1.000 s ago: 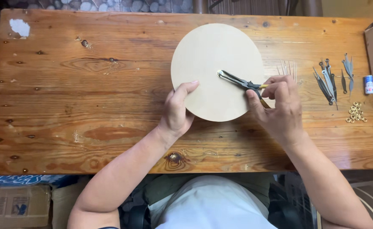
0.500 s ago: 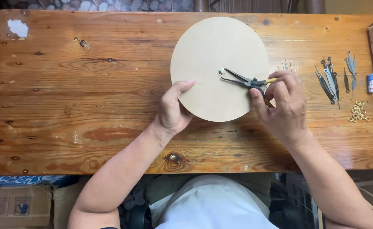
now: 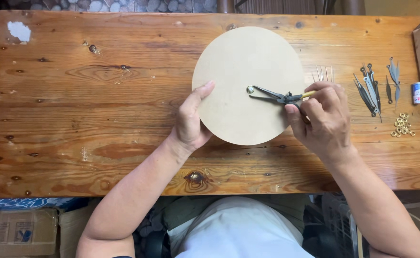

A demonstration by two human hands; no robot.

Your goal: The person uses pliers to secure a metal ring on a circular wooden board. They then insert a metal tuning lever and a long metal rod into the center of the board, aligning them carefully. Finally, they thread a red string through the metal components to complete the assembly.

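A round wooden disc (image 3: 241, 67) is steadied on the wooden table (image 3: 85, 95) by the left hand (image 3: 191, 122) at its edge, while pliers (image 3: 276, 97) gripped in the right hand (image 3: 322, 119) are closed around a small metal nut (image 3: 250, 89) at its centre.

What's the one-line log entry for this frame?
left hand: flat on disc edge | right hand: grips pliers | pliers tips: at nut in disc centre | table: clock hands, brass rings at right

Bright, even daylight; soft faint shadows under hands; sharp focus throughout; no glare; slight edge distortion.
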